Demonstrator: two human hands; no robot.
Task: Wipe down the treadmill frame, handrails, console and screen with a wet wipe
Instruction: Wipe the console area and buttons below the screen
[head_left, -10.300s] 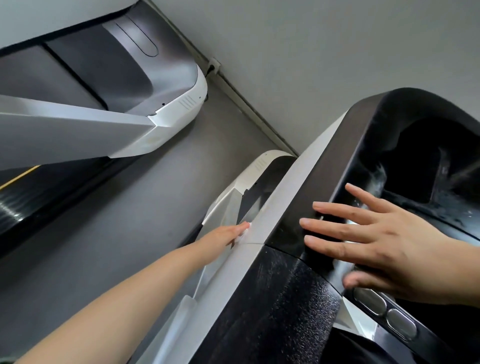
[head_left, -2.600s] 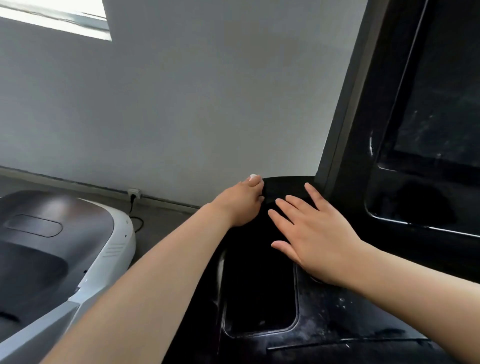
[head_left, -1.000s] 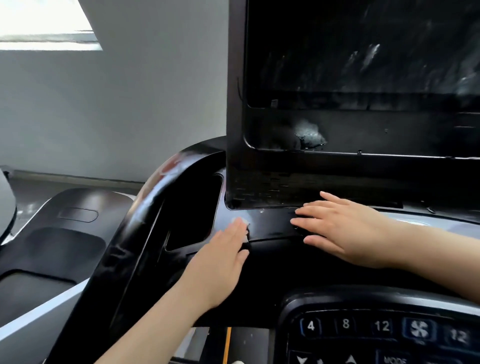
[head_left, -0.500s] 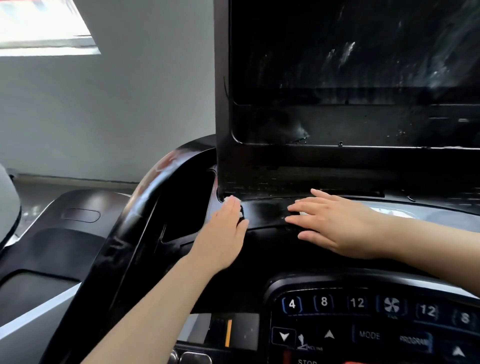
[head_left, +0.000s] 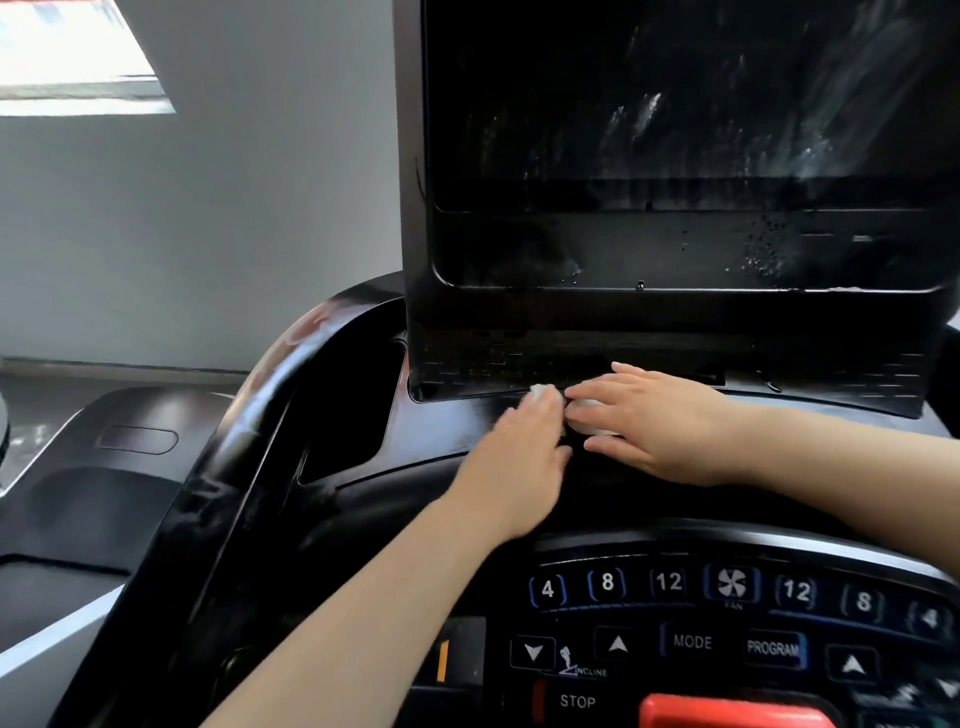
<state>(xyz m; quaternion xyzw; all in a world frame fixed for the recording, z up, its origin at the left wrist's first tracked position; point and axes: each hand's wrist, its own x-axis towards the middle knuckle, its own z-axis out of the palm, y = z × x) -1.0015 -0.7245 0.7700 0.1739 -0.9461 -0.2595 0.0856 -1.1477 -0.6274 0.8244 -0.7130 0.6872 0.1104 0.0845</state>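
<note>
On the console ledge (head_left: 457, 431) just below the screen housing, both hands lie flat, fingers extended and pointing toward each other. The left hand (head_left: 519, 462) covers a white wipe (head_left: 543, 391), of which only a small bunched edge shows past the fingertips. The right hand (head_left: 660, 426) rests just beside it with a pale patch under its fingers – possibly a second wipe or a fold of the same one; the view does not settle which. Neither hand grips: the fingers are straight and press down, which spreads load across the wipe and keeps it in full contact with the glossy black plastic. The fingertips of the two hands meet or nearly meet near the middle of the ledge.

The screen (head_left: 675, 104) stands upright directly behind the hands and carries pale streaks and droplets, most likely moisture from wiping. The keypad (head_left: 670, 582) – speed, fan, MODE, PROGRAM and STOP keys – sits nearer the person, well apart from the hands. The left handrail (head_left: 249, 441) curves down beside the console.

Judged step: the ledge at the screen base is being wiped; the keypad appears not yet reached.
</note>
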